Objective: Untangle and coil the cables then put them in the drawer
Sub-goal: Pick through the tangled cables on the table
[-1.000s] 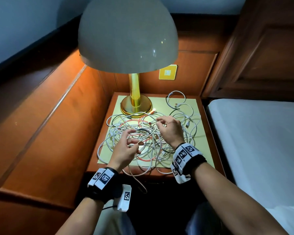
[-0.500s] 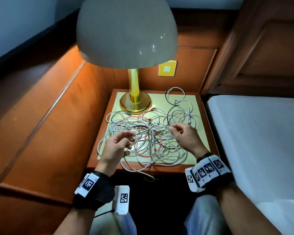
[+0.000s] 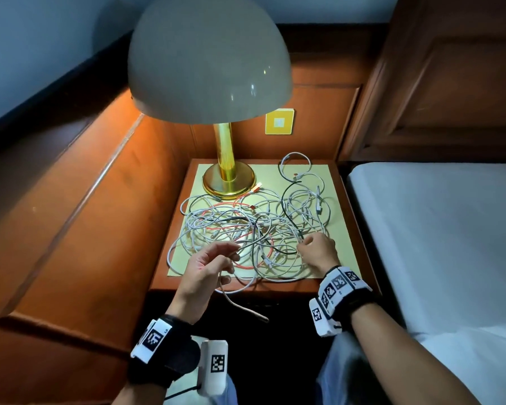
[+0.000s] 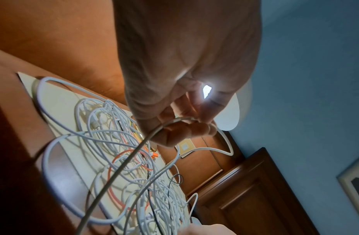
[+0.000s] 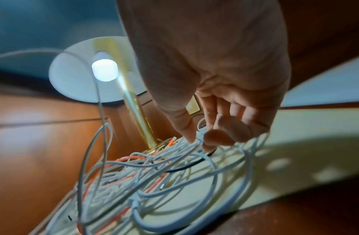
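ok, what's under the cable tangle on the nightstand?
A pale yellow mat lies under the cable tangle, on the wooden nightstand. Whatever sits beneath the densest loops is covered.

Lay tangled cables (image 3: pixel 254 226) on the nightstand (image 3: pixel 345 206), in front and right of the lamp (image 3: pixel 227 171); stood bed (image 3: pixel 438 244) to the right, headboard (image 3: pixel 450 83) behind

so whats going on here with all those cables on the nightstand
A person is untangling a pile of cables on the nightstand beside a brass lamp. The left hand pinches one white cable lifted off the pile, its end hanging over the front edge. The right hand picks at strands on the pile's right side. Nothing is coiled yet, and no drawer is visible.
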`<state>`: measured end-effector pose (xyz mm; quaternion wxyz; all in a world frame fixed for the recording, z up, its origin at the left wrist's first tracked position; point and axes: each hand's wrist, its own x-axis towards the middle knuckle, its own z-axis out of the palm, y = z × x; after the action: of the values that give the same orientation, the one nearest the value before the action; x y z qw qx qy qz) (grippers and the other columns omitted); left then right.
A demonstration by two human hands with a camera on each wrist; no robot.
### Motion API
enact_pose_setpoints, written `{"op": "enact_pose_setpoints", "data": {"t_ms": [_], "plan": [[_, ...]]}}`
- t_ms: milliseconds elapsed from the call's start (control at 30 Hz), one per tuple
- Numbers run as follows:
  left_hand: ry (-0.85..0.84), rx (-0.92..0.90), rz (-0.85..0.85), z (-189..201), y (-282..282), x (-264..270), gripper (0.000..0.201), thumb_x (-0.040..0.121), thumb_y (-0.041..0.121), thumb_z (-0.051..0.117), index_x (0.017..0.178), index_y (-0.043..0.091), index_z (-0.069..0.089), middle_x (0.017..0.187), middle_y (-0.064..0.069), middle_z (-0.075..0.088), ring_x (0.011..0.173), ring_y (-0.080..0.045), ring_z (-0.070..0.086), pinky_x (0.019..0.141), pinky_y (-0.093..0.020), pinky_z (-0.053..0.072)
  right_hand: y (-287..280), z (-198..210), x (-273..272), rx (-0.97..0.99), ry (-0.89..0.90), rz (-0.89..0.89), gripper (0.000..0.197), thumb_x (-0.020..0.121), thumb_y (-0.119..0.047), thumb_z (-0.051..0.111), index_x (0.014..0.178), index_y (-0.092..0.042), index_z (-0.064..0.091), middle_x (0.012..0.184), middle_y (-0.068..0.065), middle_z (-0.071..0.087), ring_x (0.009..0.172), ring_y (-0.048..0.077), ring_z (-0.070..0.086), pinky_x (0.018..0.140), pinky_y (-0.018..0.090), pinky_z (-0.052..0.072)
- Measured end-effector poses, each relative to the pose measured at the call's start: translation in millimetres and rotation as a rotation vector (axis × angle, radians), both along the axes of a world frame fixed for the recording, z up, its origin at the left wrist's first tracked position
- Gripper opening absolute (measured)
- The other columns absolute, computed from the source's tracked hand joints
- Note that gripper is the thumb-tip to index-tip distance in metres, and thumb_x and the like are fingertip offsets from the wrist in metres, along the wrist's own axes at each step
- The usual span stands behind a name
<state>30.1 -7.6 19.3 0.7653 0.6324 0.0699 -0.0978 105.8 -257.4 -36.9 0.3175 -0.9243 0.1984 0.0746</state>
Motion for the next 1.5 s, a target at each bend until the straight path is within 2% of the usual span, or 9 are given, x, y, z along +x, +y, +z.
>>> {"op": "enact_pose_setpoints", "data": {"t_ms": [133, 367, 533, 633, 767, 967, 1233, 1367, 1500], "plan": [[0.007, 0.024, -0.022, -3, -5, -3, 0.031, 0.073, 0.011, 0.056, 0.094, 0.021, 0.075, 0.088, -0.001, 0.069, 0.068, -0.01, 0.056, 0.064, -0.027, 0.043, -5, -2, 4, 0.139, 0.001, -0.033, 0.026, 0.093, -0.018, 0.063, 0.075, -0.001, 0.069, 0.074, 0.012, 0.074, 0.06, 0.018, 0.065, 0.061, 0.032, 0.056], [0.036, 0.013, -0.027, -6, -13, -6, 0.032, 0.072, 0.011, 0.057, 0.097, 0.018, 0.076, 0.089, 0.0, 0.07, 0.072, -0.011, 0.057, 0.065, -0.025, 0.045, 8, -13, -5, 0.093, 0.029, 0.051, 0.02, 0.088, -0.02, 0.074, 0.082, -0.012, 0.056, 0.09, 0.009, 0.07, 0.089, 0.026, 0.068, 0.083, 0.038, 0.056], [0.001, 0.051, -0.007, -9, -9, -11, 0.029, 0.08, -0.001, 0.058, 0.096, 0.014, 0.076, 0.088, -0.005, 0.07, 0.068, -0.011, 0.059, 0.062, -0.023, 0.05, 3, -1, -2, 0.372, -0.137, -0.125, 0.014, 0.092, -0.003, 0.064, 0.106, -0.005, 0.066, 0.083, 0.011, 0.072, 0.06, 0.016, 0.066, 0.054, 0.024, 0.058], [-0.003, 0.104, 0.006, -14, -5, -13, 0.031, 0.09, -0.011, 0.052, 0.103, 0.008, 0.072, 0.091, -0.007, 0.07, 0.068, -0.012, 0.059, 0.062, -0.021, 0.051, -3, 24, 0, 0.479, -0.313, -0.116, 0.019, 0.094, -0.004, 0.063, 0.113, -0.008, 0.064, 0.081, 0.01, 0.071, 0.062, 0.014, 0.065, 0.059, 0.03, 0.06], [-0.015, 0.136, 0.0, -21, -4, -16, 0.019, 0.094, -0.001, 0.061, 0.104, 0.012, 0.072, 0.092, -0.003, 0.074, 0.075, -0.014, 0.063, 0.072, -0.026, 0.052, -11, 56, 1, 0.523, -0.47, -0.117, 0.012, 0.093, -0.007, 0.061, 0.104, -0.008, 0.065, 0.076, 0.006, 0.072, 0.058, 0.012, 0.063, 0.056, 0.031, 0.056], [-0.054, 0.27, -0.117, -34, -10, -26, 0.013, 0.086, 0.009, 0.074, 0.097, 0.017, 0.073, 0.09, 0.005, 0.075, 0.086, -0.007, 0.066, 0.074, -0.011, 0.048, -15, 97, -39, 0.743, -0.493, -0.006, 0.008, 0.094, -0.006, 0.062, 0.101, -0.007, 0.065, 0.079, 0.01, 0.071, 0.057, 0.012, 0.059, 0.051, 0.023, 0.049], [-0.07, 0.505, 0.017, -38, -8, -44, 0.074, 0.071, 0.059, 0.069, 0.139, 0.034, 0.05, 0.13, 0.014, 0.057, 0.119, -0.006, 0.057, 0.105, -0.032, 0.045, -12, 95, -120, 0.911, -0.397, 0.101, 0.007, 0.094, 0.0, 0.061, 0.099, -0.002, 0.065, 0.075, 0.009, 0.067, 0.061, 0.019, 0.051, 0.054, 0.029, 0.043], [-0.249, 0.444, 0.059, -9, -13, -56, 0.052, 0.087, 0.055, 0.061, 0.135, 0.037, 0.055, 0.13, 0.015, 0.059, 0.119, -0.003, 0.058, 0.098, -0.028, 0.05, -6, 82, -145, 0.955, -0.384, 0.157, 0.007, 0.087, -0.006, 0.064, 0.093, -0.005, 0.067, 0.073, 0.01, 0.065, 0.057, 0.022, 0.047, 0.051, 0.026, 0.04], [-0.315, 0.361, -0.076, 17, -28, -66, 0.019, 0.096, 0.036, 0.065, 0.107, 0.024, 0.076, 0.098, 0.004, 0.076, 0.095, -0.01, 0.071, 0.084, -0.027, 0.056, 3, 74, -152, 0.901, -0.344, 0.236, 0.012, 0.092, 0.005, 0.058, 0.091, -0.004, 0.067, 0.073, 0.007, 0.065, 0.056, 0.019, 0.045, 0.053, 0.025, 0.04]]}}
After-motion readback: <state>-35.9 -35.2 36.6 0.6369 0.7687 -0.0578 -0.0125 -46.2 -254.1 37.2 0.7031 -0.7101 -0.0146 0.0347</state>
